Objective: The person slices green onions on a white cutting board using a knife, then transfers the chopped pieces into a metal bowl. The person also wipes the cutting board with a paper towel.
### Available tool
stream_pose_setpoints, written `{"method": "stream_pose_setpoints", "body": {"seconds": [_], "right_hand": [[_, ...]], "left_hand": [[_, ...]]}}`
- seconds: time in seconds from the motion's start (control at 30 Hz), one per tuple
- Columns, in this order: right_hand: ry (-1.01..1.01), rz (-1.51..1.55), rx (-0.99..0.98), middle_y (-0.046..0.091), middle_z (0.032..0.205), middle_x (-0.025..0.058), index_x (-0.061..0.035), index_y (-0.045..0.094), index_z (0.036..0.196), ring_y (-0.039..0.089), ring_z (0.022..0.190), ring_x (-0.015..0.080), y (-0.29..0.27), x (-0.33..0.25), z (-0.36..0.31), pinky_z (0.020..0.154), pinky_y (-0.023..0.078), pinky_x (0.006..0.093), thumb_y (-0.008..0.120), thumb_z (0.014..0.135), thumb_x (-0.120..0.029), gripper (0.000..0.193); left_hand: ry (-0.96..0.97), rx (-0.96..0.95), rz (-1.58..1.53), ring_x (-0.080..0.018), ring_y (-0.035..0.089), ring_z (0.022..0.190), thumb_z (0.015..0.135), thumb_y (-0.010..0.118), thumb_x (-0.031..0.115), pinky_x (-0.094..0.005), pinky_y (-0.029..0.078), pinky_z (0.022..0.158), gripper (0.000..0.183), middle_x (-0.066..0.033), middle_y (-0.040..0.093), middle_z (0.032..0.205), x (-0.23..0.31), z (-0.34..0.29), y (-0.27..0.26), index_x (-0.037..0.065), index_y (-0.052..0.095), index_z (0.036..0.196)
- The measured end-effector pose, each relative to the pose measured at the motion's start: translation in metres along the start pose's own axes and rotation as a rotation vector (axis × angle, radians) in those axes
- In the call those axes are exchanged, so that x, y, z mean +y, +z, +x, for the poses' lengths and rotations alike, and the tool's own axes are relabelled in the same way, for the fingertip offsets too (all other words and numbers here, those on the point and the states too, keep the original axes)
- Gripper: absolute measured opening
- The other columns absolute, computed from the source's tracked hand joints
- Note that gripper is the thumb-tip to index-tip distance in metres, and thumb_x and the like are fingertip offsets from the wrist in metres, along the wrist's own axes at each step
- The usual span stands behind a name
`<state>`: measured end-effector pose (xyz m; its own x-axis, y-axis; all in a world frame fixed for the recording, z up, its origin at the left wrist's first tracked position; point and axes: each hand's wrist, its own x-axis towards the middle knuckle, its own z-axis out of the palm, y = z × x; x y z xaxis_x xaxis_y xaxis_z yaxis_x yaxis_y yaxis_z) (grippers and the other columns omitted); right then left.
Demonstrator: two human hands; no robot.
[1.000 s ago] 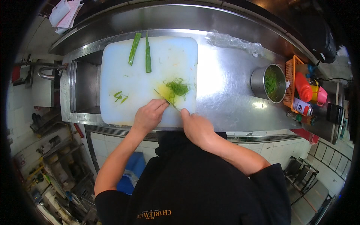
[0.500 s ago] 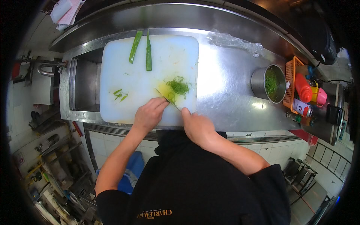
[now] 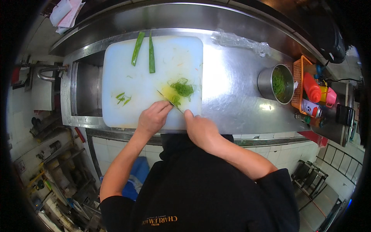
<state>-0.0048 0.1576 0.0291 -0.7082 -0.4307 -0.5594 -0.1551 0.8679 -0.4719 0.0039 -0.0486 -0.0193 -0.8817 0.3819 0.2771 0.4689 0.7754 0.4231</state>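
On a white cutting board [image 3: 129,79] my right hand [image 3: 201,129] grips a knife [image 3: 174,104], its blade slanting away to the left. My left hand [image 3: 154,116] is closed, fingers curled beside the blade; what lies under the fingertips is hidden. A heap of finely shredded green onion [image 3: 182,88] sits just beyond the blade, on a yellowish wet patch. Two long green onion pieces, one left [image 3: 137,49] and one right [image 3: 151,56], lie at the board's far edge. Small green trimmings [image 3: 123,98] rest on the left part.
Right along the steel counter [image 3: 232,92] stands a metal pot [image 3: 266,86] holding shredded greens in liquid. Beside it is an orange basket [image 3: 296,83] with bottles. A clear plastic bag [image 3: 241,42] lies at the back. A sink [image 3: 88,87] adjoins the board's left side.
Both hands and the knife stay at nearly the same spot, with only a slight shift of the blade. The whole view has drifted a little; the green onion pieces have not visibly moved.
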Motion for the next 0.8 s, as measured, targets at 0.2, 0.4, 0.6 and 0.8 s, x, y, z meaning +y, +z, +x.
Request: {"method": "stream_pose_setpoints", "body": {"seconds": [0.2, 0.4, 0.6, 0.8], "right_hand": [[-0.043, 0.023, 0.021, 0.067, 0.091, 0.0277, -0.0017, 0.045, 0.107, 0.069, 0.082, 0.046, 0.0002, -0.0002, -0.0005, 0.067, 0.056, 0.0528, 0.046, 0.095, -0.006, 0.013], [-0.049, 0.02, 0.074, 0.067, 0.091, 0.0273, -0.0024, 0.045, 0.107, 0.069, 0.081, 0.0463, 0.0041, 0.0006, 0.0021, 0.067, 0.055, 0.0538, 0.046, 0.095, -0.006, 0.013], [-0.055, 0.037, 0.079, 0.067, 0.09, 0.0268, -0.0023, 0.045, 0.107, 0.069, 0.081, 0.0459, 0.0021, 0.0005, -0.0012, 0.067, 0.056, 0.0528, 0.047, 0.095, -0.007, 0.013], [-0.068, 0.028, 0.104, 0.067, 0.087, 0.0255, -0.0019, 0.045, 0.106, 0.069, 0.079, 0.045, 0.0046, 0.0013, 0.0009, 0.066, 0.056, 0.0522, 0.047, 0.095, -0.007, 0.012]], "left_hand": [[-0.013, -0.021, -0.006, -0.0228, 0.068, 0.097, 0.076, 0.066, -0.001, -0.0332, 0.058, 0.076, 0.026, -0.0052, 0.069, 0.104, 0.0004, -0.0005, -0.0016, 0.006, 0.07, 0.1], [0.002, 0.004, -0.001, -0.0234, 0.068, 0.097, 0.075, 0.067, -0.002, -0.0334, 0.058, 0.077, 0.027, -0.0061, 0.07, 0.104, -0.0014, 0.0, 0.0012, 0.006, 0.07, 0.1], [0.028, 0.018, -0.02, -0.0244, 0.068, 0.098, 0.074, 0.067, -0.003, -0.0337, 0.058, 0.077, 0.029, -0.0071, 0.069, 0.104, -0.0025, -0.0019, 0.0015, 0.006, 0.07, 0.102], [0.059, 0.051, -0.038, -0.0265, 0.068, 0.098, 0.074, 0.068, -0.004, -0.0344, 0.058, 0.078, 0.029, -0.0078, 0.069, 0.103, -0.0066, -0.0032, 0.0041, 0.004, 0.069, 0.102]]}}
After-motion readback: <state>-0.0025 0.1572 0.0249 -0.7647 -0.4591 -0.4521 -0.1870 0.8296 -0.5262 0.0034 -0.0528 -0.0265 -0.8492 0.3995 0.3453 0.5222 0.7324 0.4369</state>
